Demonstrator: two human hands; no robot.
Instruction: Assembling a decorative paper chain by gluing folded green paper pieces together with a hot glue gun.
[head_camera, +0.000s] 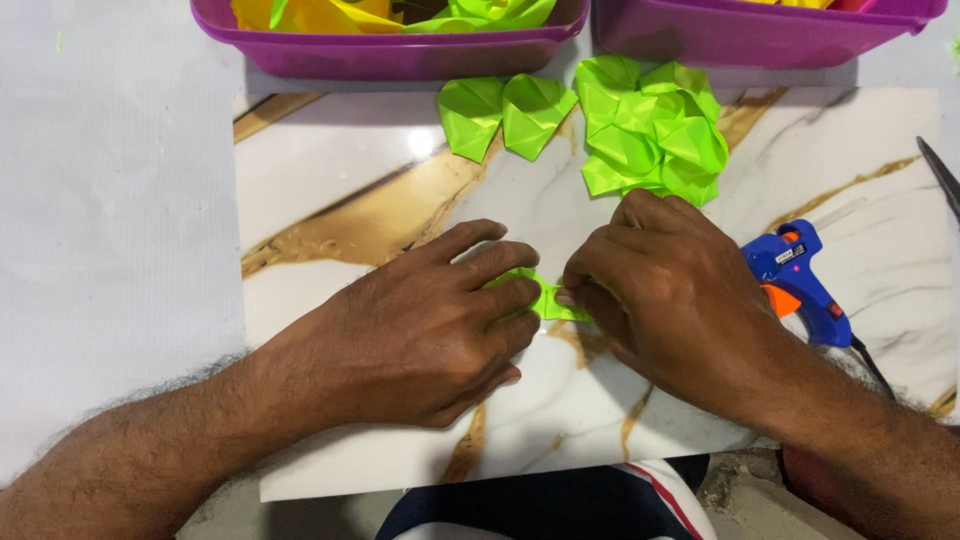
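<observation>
A small piece of bright green paper (548, 299) lies on the marble-patterned board (330, 180), pinned between both hands near the board's middle. The left hand (420, 330) lies flat over its left part, fingers stretched out and pressing down, so its grip is open and pressing rather than closed around the piece. The right hand (670, 290) curls over from the other side, its fingertips (572, 296) pinching the paper's right edge; the grip there is nearly closed on the paper.

The board is white with gold and brown veins and has a glossy finish that catches a spot of light near its upper part. It rests on a desk covered in plain white sheeting (110, 200). At the far edge of the board sit two folded green pieces (505, 113) side by side, and just right of them a heap of folded green pieces (655, 130). Beyond these stand two purple plastic tubs (400, 52), the left one holding yellow and green paper. A blue glue gun (797, 283) with an orange trigger lies on the board just beside the right wrist, its dark cord trailing off toward the right. Below the board's near edge, dark clothing with a red and white stripe shows.
</observation>
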